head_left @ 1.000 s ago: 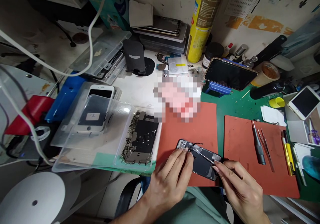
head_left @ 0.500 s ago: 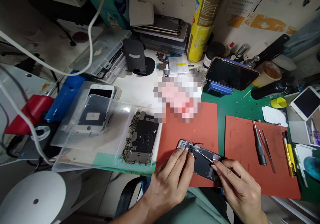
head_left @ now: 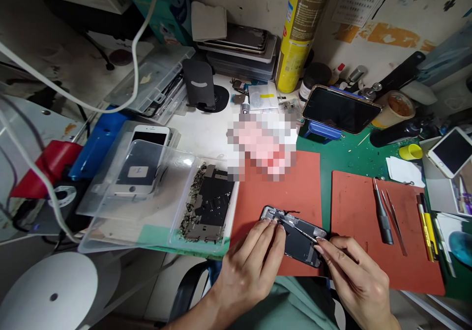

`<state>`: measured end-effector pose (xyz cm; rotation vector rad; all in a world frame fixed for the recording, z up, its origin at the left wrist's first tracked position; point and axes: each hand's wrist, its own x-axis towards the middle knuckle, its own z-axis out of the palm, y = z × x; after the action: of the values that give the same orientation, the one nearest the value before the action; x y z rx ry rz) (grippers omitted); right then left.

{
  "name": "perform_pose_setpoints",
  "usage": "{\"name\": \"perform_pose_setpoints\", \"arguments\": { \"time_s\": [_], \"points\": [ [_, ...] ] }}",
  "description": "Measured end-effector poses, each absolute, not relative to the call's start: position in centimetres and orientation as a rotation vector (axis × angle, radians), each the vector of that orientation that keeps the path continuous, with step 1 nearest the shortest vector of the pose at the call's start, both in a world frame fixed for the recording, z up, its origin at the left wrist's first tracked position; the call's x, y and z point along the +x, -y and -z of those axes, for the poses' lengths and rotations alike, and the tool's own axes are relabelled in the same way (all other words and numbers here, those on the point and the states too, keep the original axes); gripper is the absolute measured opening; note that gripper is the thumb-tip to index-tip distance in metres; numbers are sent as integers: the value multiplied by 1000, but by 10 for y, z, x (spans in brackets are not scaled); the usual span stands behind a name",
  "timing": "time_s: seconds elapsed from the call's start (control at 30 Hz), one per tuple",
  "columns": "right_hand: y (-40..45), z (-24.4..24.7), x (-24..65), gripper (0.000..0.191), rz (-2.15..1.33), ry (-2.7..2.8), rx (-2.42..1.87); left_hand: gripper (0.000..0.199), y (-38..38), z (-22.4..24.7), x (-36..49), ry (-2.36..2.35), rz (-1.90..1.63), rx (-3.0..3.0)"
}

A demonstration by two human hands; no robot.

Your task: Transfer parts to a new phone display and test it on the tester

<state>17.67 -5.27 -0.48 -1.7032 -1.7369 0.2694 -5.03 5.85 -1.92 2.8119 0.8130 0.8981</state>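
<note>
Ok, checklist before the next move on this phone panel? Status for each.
1. Phone panel within the outline of its orange mat: ok.
2. Left grip at the panel's left end: ok; how firmly it holds, cannot tell.
3. Right grip pinching the thin tool: ok.
4. Tool tip seated on its target: cannot tell, too small.
5. Screwdriver and tweezers lying free on the other mat: ok.
6. Parts box closed: not ok, metal parts exposed.
</note>
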Motion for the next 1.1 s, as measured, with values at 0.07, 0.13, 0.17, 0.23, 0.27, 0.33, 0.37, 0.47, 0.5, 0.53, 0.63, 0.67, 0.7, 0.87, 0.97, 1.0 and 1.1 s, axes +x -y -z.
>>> {"name": "perform_pose_setpoints", "arguments": {
  "time_s": [0.07,0.13,0.17,0.23,0.27,0.33,0.37,0.47,0.5,0.53,0.63,0.67,0.7,0.87,0.97,1.0,1.1],
  "points": [
    [51,4,177,37,-275,1737,-1703,31,-59,19,-50,-807,-881,2813],
    [50,4,176,39,-274,1734,-1701,32,-59,18,-51,-803,-873,2807],
    [50,3,176,39,-272,1731,-1702,32,-59,18,-51,-801,-874,2803],
    [49,3,176,40,-270,1726,-1706,33,-59,18,-51,-797,-878,2801],
    [49,3,176,40,-267,1726,-1707,33,-60,18,-51,-798,-880,2803],
    [49,3,176,39,-268,1732,-1705,33,-60,17,-51,-803,-876,2805],
    [49,3,176,39,-271,1736,-1701,32,-60,16,-51,-807,-876,2806],
    [49,4,176,42,-281,1745,-1701,32,-60,15,-51,-808,-871,2811],
    [50,4,176,43,-281,1745,-1702,32,-60,15,-51,-807,-874,2814],
    [50,5,176,43,-281,1747,-1704,32,-60,15,-51,-804,-879,2818],
    [50,5,175,44,-278,1753,-1709,34,-60,15,-51,-799,-885,2830],
    [50,5,175,44,-279,1755,-1710,34,-59,15,-51,-798,-883,2834],
    [50,5,175,44,-278,1754,-1710,34,-59,15,-51,-799,-879,2838],
    [49,6,172,43,-275,1735,-1706,36,-60,13,-50,-805,-871,2849],
    [49,10,168,39,-278,1747,-1687,37,-60,13,-50,-806,-871,2853],
    [49,11,167,38,-277,1751,-1685,37,-60,13,-51,-810,-865,2850],
    [51,11,164,36,-261,1719,-1705,37,-59,14,-51,-825,-854,2840]
  ]
}}
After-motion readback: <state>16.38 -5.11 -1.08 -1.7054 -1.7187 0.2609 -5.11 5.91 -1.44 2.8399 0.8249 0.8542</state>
